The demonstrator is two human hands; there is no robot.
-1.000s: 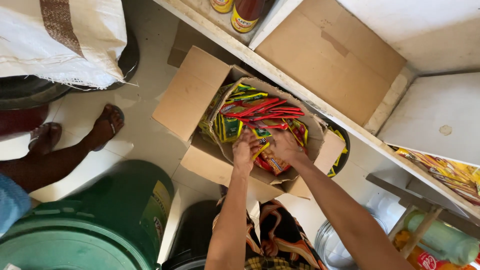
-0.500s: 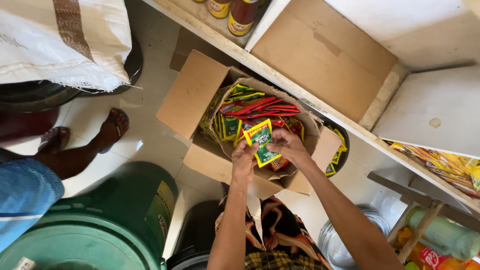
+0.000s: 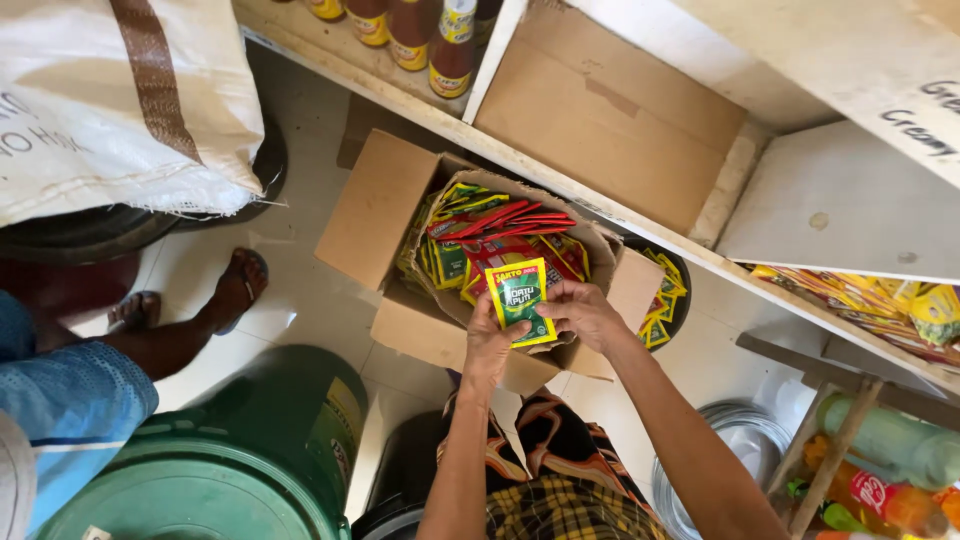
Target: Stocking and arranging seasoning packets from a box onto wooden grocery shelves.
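Green-and-yellow sachet [image 3: 518, 298] pinched between left hand [image 3: 487, 340] and right hand [image 3: 580, 312], above open cardboard box [image 3: 385, 215].

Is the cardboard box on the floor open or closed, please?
Open. The flaps of the cardboard box are spread outward, and yellow-green and red sachets show inside. Both the left hand and right hand hold one green sachet above it.

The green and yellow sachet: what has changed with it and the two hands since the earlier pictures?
Both hands were down among the packets in the cardboard box; they have since lifted one green and yellow sachet clear above it. The left hand and right hand now hold it by its edges. The box, green bin and bottles stayed put.
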